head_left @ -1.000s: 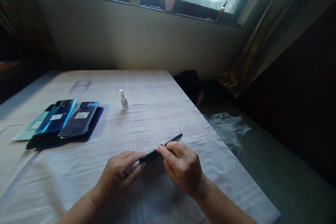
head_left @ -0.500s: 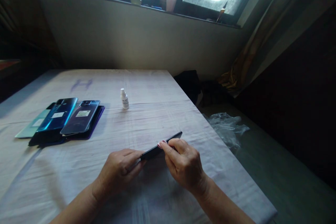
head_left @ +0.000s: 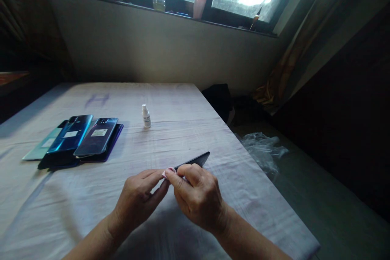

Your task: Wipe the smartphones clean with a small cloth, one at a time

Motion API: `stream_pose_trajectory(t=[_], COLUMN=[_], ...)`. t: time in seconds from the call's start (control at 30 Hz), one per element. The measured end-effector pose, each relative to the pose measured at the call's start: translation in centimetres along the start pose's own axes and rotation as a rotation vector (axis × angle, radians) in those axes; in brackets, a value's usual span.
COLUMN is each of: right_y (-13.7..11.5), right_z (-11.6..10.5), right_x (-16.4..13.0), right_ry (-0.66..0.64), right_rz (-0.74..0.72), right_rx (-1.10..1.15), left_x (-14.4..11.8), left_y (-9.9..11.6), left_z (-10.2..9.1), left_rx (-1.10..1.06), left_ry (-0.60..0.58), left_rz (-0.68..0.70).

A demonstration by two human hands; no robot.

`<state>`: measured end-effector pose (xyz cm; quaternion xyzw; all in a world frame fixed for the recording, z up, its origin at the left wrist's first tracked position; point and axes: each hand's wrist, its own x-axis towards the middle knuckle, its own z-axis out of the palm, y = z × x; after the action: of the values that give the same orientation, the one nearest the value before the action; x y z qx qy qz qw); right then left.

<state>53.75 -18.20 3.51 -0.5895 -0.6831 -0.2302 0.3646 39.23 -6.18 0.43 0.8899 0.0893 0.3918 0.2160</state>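
Both hands grip 1 dark phone [head_left: 195,160] edge-up above the cloth-covered table [head_left: 183,101], apparently to expose its thin side. The left hand [head_left: 138,199] closes narrow fingers on the near end; the right hand [head_left: 195,197] pinches the top edge, fingertips meeting the left's. Beyond the fingers stands a small white bottle [head_left: 146,115]; far left lie stacked phones [head_left: 81,140].

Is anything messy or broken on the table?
Nothing looks broken or spilled. The phones lie overlapping in a loose pile, the small white bottle stands upright, and both hands hold a dark phone tilted on edge.
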Motion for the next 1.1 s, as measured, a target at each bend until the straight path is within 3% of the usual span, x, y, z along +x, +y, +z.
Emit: stream_pose_trajectory(t=[0.2, 0.37, 0.5, 0.7, 0.93, 1.1], right_y=[1.4, 1.7, 1.3, 2.8, 5.1, 5.4], right_z=[-1.0, -1.8, -2.5, -3.2, -3.3, -3.2], right_x=[0.4, 0.7, 1.3, 1.1, 0.7, 0.6], right_ry=[0.056, 0.153, 0.195, 0.173, 0.192, 0.181], right_rz=[0.064, 0.163, 0.160, 0.180, 0.198, 0.195], right_rx=[0.015, 0.157, 0.161, -0.008, -0.043, -0.049], left_x=[2.1, 3.7, 4.6, 5.2, 3.9, 2.4], left_y=[1.1, 1.5, 1.8, 1.6, 0.1, -0.8], left_z=[-1.6, -2.0, -0.8, 1.7, 4.4, 5.0], left_rx=[0.004, -0.011, -0.065, -0.256, -0.313, -0.278], left_ry=[0.120, 0.120, 0.145, 0.043, -0.103, -0.174], left_rz=[-0.071, -0.018, -0.106, -0.239, -0.208, -0.170])
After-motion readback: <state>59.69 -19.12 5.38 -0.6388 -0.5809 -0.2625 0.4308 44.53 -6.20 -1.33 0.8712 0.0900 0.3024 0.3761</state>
